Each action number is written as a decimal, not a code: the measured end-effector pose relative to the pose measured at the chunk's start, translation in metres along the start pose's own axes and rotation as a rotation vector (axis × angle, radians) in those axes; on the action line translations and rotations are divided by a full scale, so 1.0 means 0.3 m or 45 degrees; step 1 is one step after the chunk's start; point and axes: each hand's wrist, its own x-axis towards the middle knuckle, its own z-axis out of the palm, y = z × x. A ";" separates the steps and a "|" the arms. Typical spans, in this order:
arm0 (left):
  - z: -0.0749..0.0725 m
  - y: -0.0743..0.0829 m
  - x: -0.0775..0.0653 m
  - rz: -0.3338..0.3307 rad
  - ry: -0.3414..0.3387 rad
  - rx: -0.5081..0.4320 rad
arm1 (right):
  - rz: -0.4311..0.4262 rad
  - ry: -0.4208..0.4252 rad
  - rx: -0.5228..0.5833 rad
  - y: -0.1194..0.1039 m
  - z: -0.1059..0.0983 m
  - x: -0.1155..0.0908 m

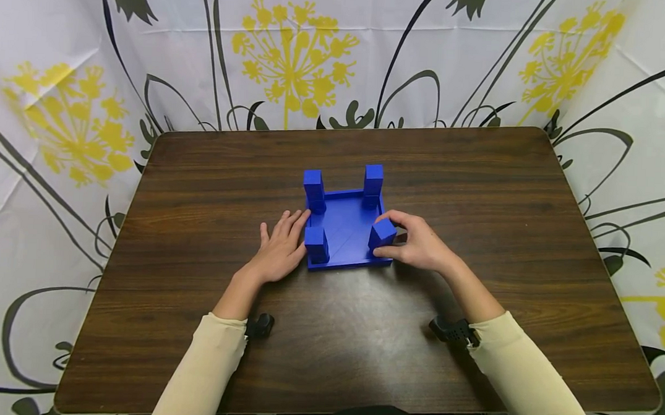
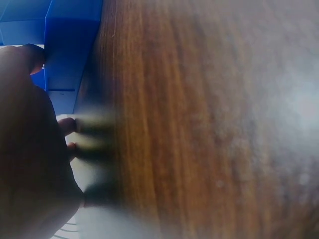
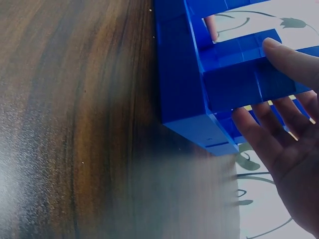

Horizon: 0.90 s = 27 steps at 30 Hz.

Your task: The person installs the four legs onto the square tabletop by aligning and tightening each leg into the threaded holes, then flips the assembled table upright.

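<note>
A shallow blue square tray-like base (image 1: 350,224) lies on the table, with square blue posts standing at its corners. My right hand (image 1: 422,243) pinches the near-right post (image 1: 383,234) between thumb and fingers; its top looks turned compared with the other posts. In the right wrist view, the thumb lies on one face of this post (image 3: 234,84) and the fingers are on the opposite side. My left hand (image 1: 277,251) lies with fingers extended against the base's left side, by the near-left post (image 1: 316,245). Farther back stand the far-left post (image 1: 314,191) and far-right post (image 1: 373,184).
The dark wood-grain table (image 1: 211,183) carries the blue piece near its middle. A white cloth (image 1: 178,40) with yellow and grey plant prints hangs behind and beside it. Black wrist devices (image 1: 260,326) are strapped at both sleeve cuffs.
</note>
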 end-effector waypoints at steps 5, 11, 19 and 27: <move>0.001 -0.003 0.001 -0.002 0.003 0.000 | -0.014 0.064 -0.017 0.001 0.011 0.001; 0.001 -0.001 0.001 0.002 0.006 0.000 | -0.007 0.109 -0.040 0.009 0.023 0.005; 0.002 0.003 0.000 0.003 0.009 0.001 | 0.008 0.109 -0.087 0.007 0.026 0.005; 0.002 0.003 0.000 0.009 0.013 -0.006 | -0.055 -0.025 -0.045 0.009 0.000 0.004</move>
